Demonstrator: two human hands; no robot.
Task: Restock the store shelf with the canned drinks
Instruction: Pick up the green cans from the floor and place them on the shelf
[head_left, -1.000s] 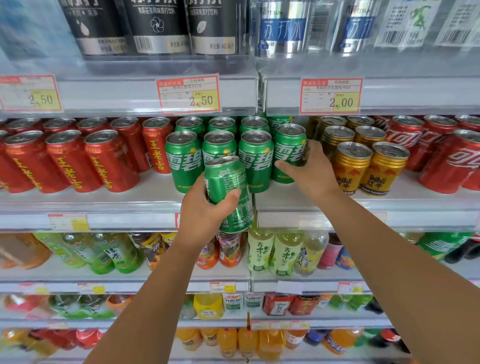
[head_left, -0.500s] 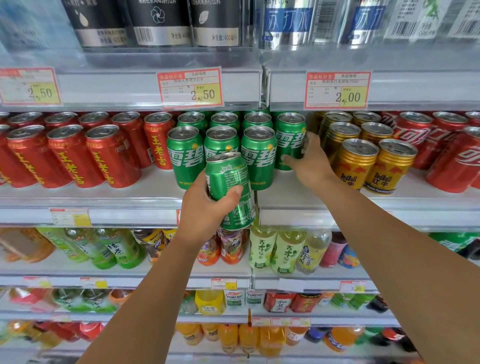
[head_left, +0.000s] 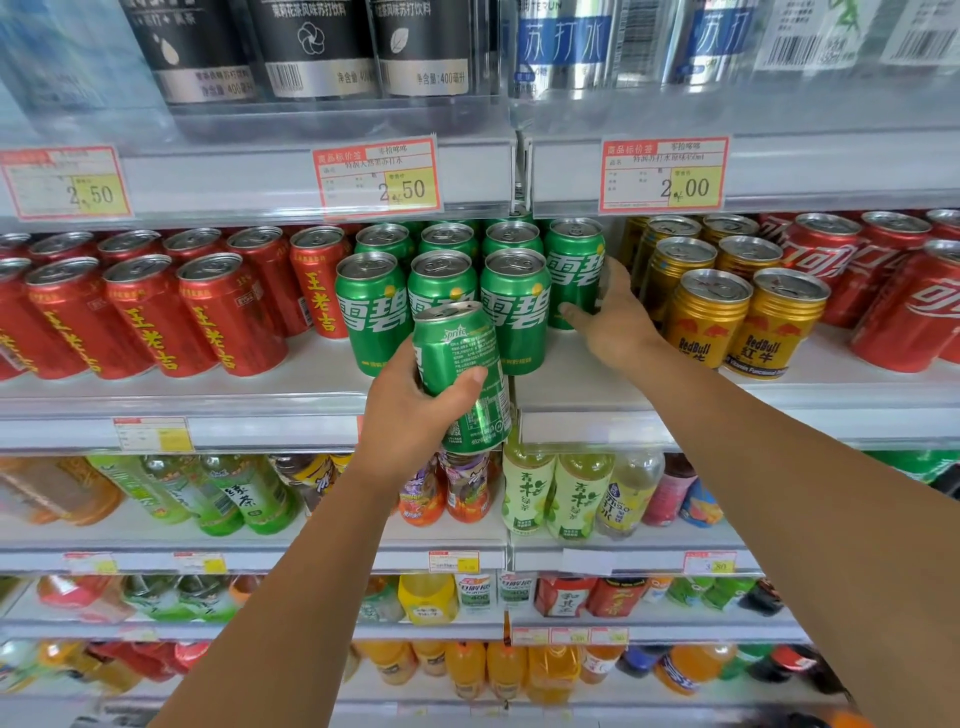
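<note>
Crowded shelf (head_left: 311, 384) mid-frame: my left hand (head_left: 410, 415) grips a tilted Sprite can (head_left: 462, 374), right hand (head_left: 618, 322) clasps a shelved can (head_left: 574, 270); I risk toppling neighbouring cans (head_left: 514, 312).

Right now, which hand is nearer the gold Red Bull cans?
Right. The right hand holds the rightmost shelved green can, directly beside the Red Bull cans. The left hand grips a Sprite can lower and further left.

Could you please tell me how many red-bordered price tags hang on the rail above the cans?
3: the left tag, the middle tag and the right tag. Others may lie beyond the frame.
</note>
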